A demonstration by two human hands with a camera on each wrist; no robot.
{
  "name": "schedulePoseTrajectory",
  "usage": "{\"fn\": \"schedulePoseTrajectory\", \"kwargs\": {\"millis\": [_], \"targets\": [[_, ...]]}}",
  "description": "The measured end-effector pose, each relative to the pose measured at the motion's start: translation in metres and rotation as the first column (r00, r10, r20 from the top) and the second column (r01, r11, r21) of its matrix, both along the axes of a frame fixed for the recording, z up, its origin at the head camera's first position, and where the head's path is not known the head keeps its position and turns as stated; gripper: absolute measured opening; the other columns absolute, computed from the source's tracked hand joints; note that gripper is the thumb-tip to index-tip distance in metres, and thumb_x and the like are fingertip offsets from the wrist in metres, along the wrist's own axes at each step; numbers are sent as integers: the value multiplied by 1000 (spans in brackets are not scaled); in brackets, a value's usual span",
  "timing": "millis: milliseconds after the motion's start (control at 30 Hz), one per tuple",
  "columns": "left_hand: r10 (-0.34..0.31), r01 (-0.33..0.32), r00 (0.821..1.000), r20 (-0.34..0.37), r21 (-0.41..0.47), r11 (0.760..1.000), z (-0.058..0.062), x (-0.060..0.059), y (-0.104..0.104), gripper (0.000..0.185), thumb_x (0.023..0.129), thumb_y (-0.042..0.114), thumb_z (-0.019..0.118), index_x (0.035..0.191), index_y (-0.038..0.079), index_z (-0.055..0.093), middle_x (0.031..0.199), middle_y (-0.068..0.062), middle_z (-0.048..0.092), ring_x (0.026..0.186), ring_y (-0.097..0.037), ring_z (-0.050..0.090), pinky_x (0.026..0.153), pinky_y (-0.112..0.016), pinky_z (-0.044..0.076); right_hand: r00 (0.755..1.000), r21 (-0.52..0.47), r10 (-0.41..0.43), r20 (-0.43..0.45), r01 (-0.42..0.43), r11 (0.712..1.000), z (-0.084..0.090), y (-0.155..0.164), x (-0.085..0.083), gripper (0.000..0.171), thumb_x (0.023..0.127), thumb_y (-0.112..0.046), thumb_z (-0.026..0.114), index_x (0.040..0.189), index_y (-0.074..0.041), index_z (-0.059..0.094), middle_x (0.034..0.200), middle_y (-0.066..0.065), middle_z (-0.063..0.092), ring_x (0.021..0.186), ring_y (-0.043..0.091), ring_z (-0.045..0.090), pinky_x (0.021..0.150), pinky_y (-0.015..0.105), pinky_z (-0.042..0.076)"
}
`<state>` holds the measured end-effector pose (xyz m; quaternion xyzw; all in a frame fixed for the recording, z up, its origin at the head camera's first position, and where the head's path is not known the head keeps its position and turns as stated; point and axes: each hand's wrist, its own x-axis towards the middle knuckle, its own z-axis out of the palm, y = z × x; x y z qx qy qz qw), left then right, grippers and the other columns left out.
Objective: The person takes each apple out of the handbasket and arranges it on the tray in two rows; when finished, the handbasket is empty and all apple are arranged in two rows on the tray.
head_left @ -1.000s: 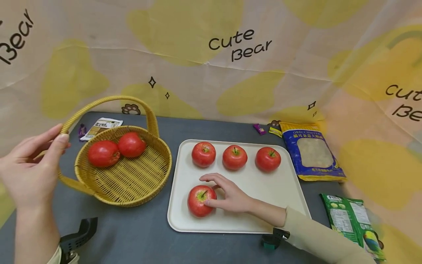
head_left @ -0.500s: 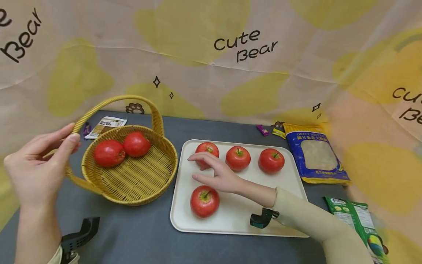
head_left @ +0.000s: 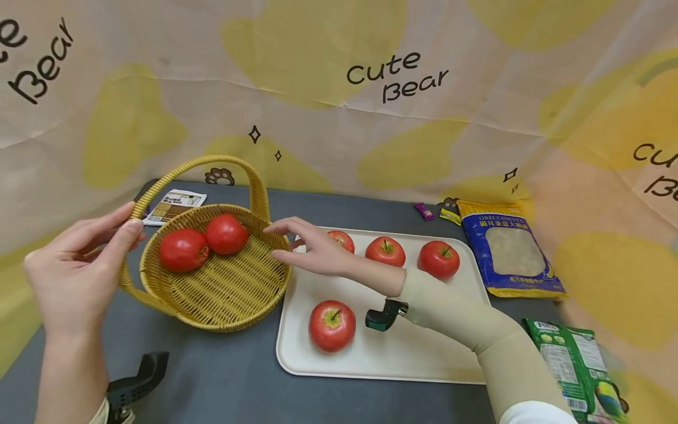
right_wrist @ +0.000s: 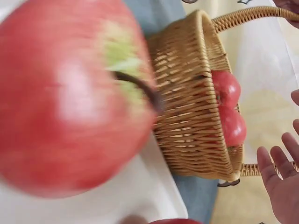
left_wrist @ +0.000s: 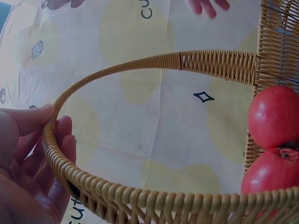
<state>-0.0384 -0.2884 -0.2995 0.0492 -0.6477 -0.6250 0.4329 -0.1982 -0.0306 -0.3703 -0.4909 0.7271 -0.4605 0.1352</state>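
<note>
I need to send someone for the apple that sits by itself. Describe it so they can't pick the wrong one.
Find the cream tray right of the wicker basket. Three apples line its far edge; the lone apple lies on the near left part of the tray. It alone sits in the front row, with a green patch around its stem.

1. Backdrop cloth (head_left: 339, 147): the words "Cute Bear" in black script at centre; the same words, partly cut off, at the left and right edges.
2. Blue-and-yellow packet (head_left: 505, 247): top line reads roughly "ORECCHIETTE"; the characters beneath are too small to read.
3. Green packet (head_left: 569, 365) and small leaflet (head_left: 172, 206): print illegible.
</note>
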Motion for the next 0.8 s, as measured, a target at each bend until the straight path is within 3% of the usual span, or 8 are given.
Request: {"fn": "schedulePoseTrajectory", "kwargs": {"millis": [100, 200, 400, 600, 800], "targets": [[-28, 27, 998, -64, -3, 1000, -2, 0, 1, 27, 75, -15, 74, 100, -22, 66, 87, -8, 74, 64, -9, 70, 62, -16, 54, 998, 44, 7, 55, -9, 999, 3, -20, -9, 46, 92, -21, 69, 134, -12, 55, 128, -1, 54, 117, 8, 48, 93, 29, 50], [-19, 12, 996, -90, -69, 998, -3, -1, 1, 25, 76, -16, 73, 99, -22, 66, 87, -8, 74, 64, -8, 70, 62, -16, 54, 996, 83, 14, 85, -21, 996, 3, -41, -18, 48, 91, -20, 71, 135, -10, 54, 131, 2, 54, 121, 12, 49, 94, 29, 50], [-36, 27, 994, -105, -88, 996, -3, 0, 0, 25, 76, -17, 72, 100, -22, 66, 88, -9, 74, 64, -8, 70, 63, -16, 54, 999, 182, 31, -30, -25, 983, -1, -83, -35, 56, 89, -24, 72, 139, -8, 51, 138, 5, 52, 125, 18, 50, 99, 29, 46], [-20, 20, 1000, -9, -32, 999, -2, 3, -1, 28, 76, -15, 73, 103, -19, 66, 91, -7, 74, 65, -9, 70, 62, -15, 54, 991, 311, 54, -119, -14, 950, -5, -115, -47, 64, 89, -30, 71, 145, -12, 45, 141, 5, 48, 121, 11, 48, 94, 17, 40], [-6, 7, 1000, 15, -47, 999, -1, 3, -2, 28, 76, -14, 73, 104, -18, 67, 92, -6, 74, 66, -9, 70, 64, -15, 54, 977, 430, 118, -176, -31, 902, -10, -134, -52, 70, 88, -29, 72, 148, -13, 40, 149, 6, 40, 128, 15, 43, 95, 19, 40]]}}
